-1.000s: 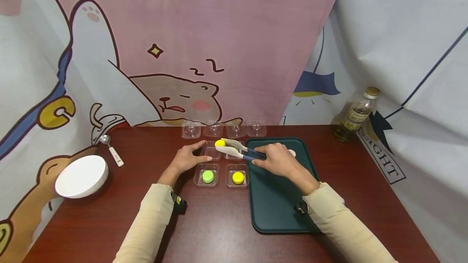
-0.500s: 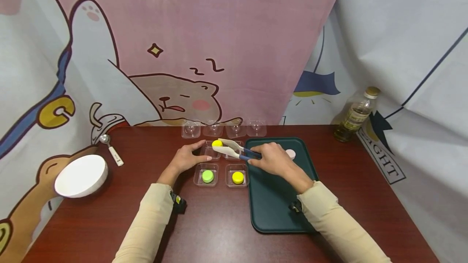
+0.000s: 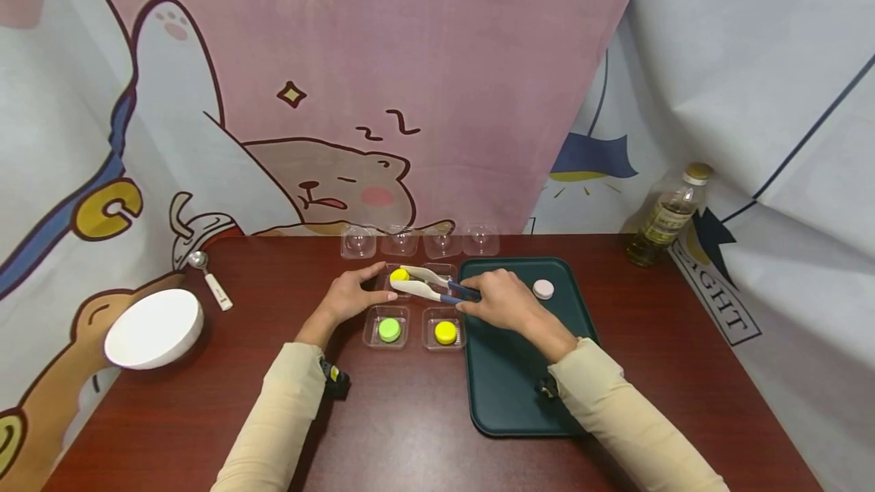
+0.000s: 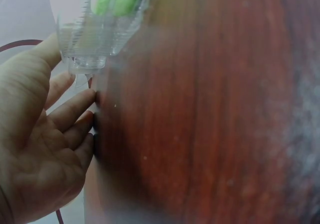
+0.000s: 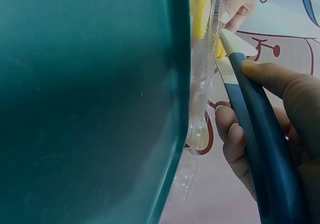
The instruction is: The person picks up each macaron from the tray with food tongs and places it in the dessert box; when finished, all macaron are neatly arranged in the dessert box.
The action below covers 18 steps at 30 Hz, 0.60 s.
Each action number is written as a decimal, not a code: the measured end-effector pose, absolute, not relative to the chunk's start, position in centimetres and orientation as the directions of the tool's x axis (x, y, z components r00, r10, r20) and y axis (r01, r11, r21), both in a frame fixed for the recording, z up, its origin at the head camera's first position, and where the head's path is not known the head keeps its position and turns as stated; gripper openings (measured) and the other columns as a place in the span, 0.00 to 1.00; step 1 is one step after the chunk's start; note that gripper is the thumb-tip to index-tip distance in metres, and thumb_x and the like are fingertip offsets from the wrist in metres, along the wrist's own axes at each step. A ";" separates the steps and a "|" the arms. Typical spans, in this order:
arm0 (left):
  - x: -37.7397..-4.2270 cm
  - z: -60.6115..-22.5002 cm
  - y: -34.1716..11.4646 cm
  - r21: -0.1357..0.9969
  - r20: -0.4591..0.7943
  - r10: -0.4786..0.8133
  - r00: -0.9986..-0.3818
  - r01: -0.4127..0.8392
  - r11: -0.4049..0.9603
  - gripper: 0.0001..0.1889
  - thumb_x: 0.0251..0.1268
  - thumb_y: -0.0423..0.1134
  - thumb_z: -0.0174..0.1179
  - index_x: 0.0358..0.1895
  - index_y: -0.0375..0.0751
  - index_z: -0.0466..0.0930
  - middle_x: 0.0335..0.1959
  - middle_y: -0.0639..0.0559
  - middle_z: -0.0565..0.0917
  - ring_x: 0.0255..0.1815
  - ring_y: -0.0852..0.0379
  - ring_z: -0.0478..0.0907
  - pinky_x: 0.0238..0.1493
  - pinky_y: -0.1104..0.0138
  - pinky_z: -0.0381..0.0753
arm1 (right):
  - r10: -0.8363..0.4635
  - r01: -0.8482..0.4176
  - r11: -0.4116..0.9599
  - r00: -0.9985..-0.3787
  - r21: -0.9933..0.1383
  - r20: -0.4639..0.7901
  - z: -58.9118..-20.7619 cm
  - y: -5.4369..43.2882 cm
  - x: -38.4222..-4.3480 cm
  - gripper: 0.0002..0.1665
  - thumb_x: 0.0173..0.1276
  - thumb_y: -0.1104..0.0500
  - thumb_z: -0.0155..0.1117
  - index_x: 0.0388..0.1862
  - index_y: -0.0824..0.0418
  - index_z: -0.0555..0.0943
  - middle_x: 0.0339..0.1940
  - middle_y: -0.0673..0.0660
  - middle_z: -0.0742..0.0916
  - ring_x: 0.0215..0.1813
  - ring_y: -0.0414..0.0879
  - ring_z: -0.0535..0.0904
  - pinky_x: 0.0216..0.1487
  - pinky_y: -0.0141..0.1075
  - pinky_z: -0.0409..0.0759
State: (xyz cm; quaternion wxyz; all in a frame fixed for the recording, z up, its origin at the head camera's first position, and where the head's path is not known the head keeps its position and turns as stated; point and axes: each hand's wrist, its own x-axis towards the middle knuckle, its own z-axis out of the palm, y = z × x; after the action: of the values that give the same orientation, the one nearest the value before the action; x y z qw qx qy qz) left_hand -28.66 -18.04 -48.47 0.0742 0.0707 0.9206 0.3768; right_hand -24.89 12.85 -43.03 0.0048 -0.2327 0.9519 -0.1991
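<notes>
My right hand (image 3: 502, 301) grips tongs (image 3: 417, 291) with pale tips and blue handles. Between the tips is a yellow macaron (image 3: 399, 275), low within the outline of the back-left clear plastic box (image 3: 409, 291). My left hand (image 3: 347, 298) holds that box at its left side, thumb at the front corner and index finger at the back. In front stand a box with a green macaron (image 3: 389, 330) and one with another yellow macaron (image 3: 446, 332). The right wrist view shows the tongs' blue handle (image 5: 267, 149) between thumb and fingers.
Right of the boxes lies a dark green tray (image 3: 519, 393) with a pale pink macaron (image 3: 543, 289). Clear lids (image 3: 481, 240) line the back edge. A white bowl (image 3: 153, 329) and a scoop (image 3: 217, 291) are at left, an oil bottle (image 3: 663, 222) at back right.
The right hand, tongs and yellow macaron have moved left and down into the back-left box's outline. The pink macaron on the tray is now fully in sight. The left hand stays put.
</notes>
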 end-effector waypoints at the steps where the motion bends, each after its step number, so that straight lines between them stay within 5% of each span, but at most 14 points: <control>1: -28.7 -48.5 -18.0 0.705 -0.084 0.189 -0.978 0.075 0.705 0.43 0.57 0.57 0.73 0.76 0.52 0.68 0.75 0.42 0.71 0.76 0.39 0.66 0.74 0.45 0.68 | -0.448 -0.444 0.813 -0.890 -0.377 0.084 -43.1 12.8 -24.9 0.23 0.64 0.47 0.74 0.54 0.56 0.88 0.25 0.45 0.86 0.18 0.38 0.69 0.20 0.31 0.64; 10: -28.9 -48.2 -18.1 0.703 -0.091 0.184 -0.979 0.068 0.708 0.43 0.57 0.57 0.74 0.76 0.55 0.68 0.75 0.43 0.71 0.76 0.39 0.66 0.74 0.45 0.68 | -0.473 -0.474 0.811 -0.876 -0.343 0.092 -42.9 12.3 -25.1 0.23 0.64 0.47 0.74 0.54 0.58 0.88 0.34 0.52 0.90 0.21 0.39 0.72 0.22 0.31 0.67; 18: -28.7 -48.4 -18.0 0.703 -0.092 0.185 -0.978 0.068 0.708 0.43 0.57 0.56 0.74 0.76 0.54 0.68 0.75 0.43 0.70 0.76 0.38 0.66 0.73 0.45 0.69 | -0.454 -0.452 0.824 -0.887 -0.342 0.081 -43.2 12.3 -24.8 0.24 0.63 0.47 0.75 0.53 0.57 0.88 0.30 0.50 0.88 0.21 0.39 0.71 0.21 0.31 0.67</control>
State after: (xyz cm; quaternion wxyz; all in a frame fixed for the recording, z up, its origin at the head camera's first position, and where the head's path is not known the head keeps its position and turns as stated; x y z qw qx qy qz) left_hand -28.66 -18.00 -48.44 0.0778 0.0686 0.9207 0.3762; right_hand -24.82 12.34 -43.16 0.0022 -0.2372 0.9549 -0.1786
